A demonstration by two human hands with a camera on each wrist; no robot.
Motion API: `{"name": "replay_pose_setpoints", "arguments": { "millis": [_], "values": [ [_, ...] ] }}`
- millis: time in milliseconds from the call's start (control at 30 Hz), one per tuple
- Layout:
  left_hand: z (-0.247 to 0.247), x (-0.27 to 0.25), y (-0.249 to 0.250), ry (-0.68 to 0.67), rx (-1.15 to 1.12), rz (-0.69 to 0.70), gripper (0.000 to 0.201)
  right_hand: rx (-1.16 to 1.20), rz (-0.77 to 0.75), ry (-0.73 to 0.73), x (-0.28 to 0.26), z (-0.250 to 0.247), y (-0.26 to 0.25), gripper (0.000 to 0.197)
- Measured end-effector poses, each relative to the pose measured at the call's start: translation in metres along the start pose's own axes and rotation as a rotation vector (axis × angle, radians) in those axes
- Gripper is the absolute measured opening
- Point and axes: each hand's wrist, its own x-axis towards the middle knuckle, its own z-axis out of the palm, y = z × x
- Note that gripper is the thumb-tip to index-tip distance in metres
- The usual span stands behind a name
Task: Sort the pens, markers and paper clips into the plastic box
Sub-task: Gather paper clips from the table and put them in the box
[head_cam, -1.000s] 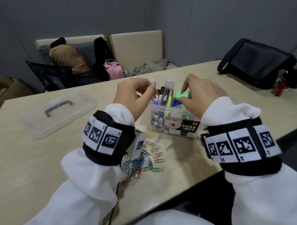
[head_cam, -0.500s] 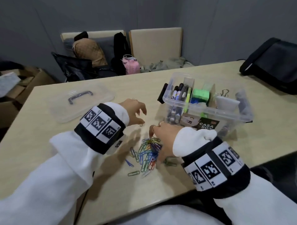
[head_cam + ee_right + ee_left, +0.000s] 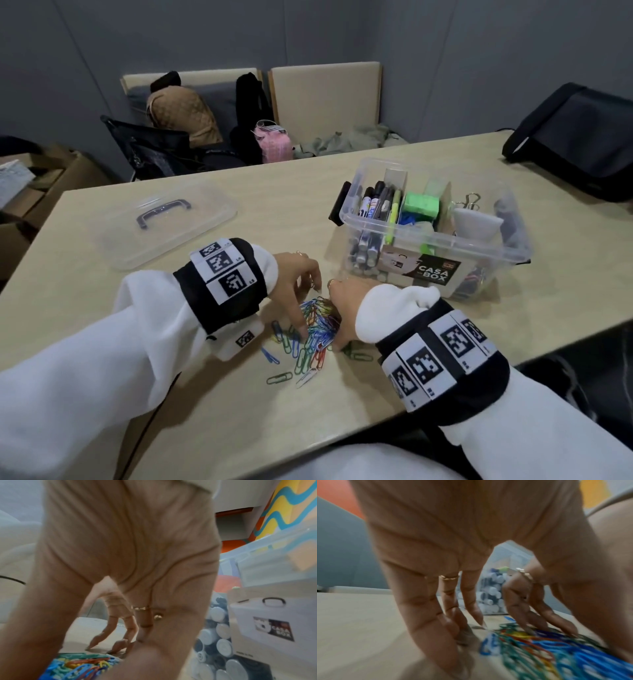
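Observation:
A heap of coloured paper clips (image 3: 317, 325) lies on the table near its front edge, with a few strays beside it. My left hand (image 3: 301, 303) stands over the heap's left side, its fingers (image 3: 426, 615) pointing down onto the tabletop. My right hand (image 3: 334, 315) cups the heap's right side, fingertips (image 3: 522, 609) on the clips (image 3: 547, 649). Neither hand lifts anything. The clear plastic box (image 3: 479, 260) sits just behind and to the right, with markers (image 3: 373, 209) standing in its left compartment. The right wrist view shows the clips (image 3: 77, 665) under my palm and the box (image 3: 265, 615) close by.
The box's clear lid (image 3: 164, 219) lies at the left of the table. A green block (image 3: 421, 205) and binder clips (image 3: 469, 202) are in the box. A black bag (image 3: 575, 137) rests at the far right. Chairs with bags stand behind the table.
A second ago both hands were up at the box's rim. They have come down to the paper clips and drawn closer together, bunching the heap.

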Motion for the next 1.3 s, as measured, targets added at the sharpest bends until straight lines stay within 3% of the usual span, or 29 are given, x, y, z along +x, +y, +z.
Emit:
{"name": "replay_pose_setpoints", "arguments": {
  "millis": [67,167,333,433,567,700,833,1133,1200,1300],
  "values": [
    [0.004,0.001,0.005,0.009,0.033,0.023,0.074,0.023,0.037,0.003,0.002,0.002,-0.001,0.060],
    [0.009,0.002,0.008,0.036,0.032,0.055,0.058,-0.011,0.023,0.060,0.003,0.007,-0.005,0.029],
    [0.014,0.004,0.006,0.049,-0.060,0.073,0.025,-0.120,-0.030,0.082,-0.003,0.004,-0.007,0.020],
    [0.015,0.003,0.004,0.048,-0.103,0.082,0.025,-0.103,-0.021,0.073,-0.004,0.001,-0.007,0.008],
    [0.014,0.000,0.001,0.067,-0.161,0.093,0.018,-0.062,0.022,0.111,-0.005,-0.002,-0.003,0.032],
    [0.012,-0.001,-0.002,0.107,-0.221,0.099,0.014,-0.069,0.023,0.149,-0.006,-0.004,0.001,0.004],
    [0.009,-0.003,-0.006,0.126,-0.310,0.117,0.016,-0.063,0.001,0.156,-0.008,-0.008,0.006,0.020],
    [-0.025,-0.019,-0.001,0.128,-0.675,0.216,0.011,0.034,-0.072,0.280,-0.029,-0.038,0.030,0.005],
    [-0.037,-0.023,0.005,0.147,-0.710,0.245,0.012,0.077,-0.071,0.303,-0.040,-0.048,0.040,0.021],
    [-0.058,-0.023,0.015,0.196,-0.743,0.313,0.012,0.173,-0.042,0.373,-0.052,-0.062,0.064,0.017]
  ]
}}
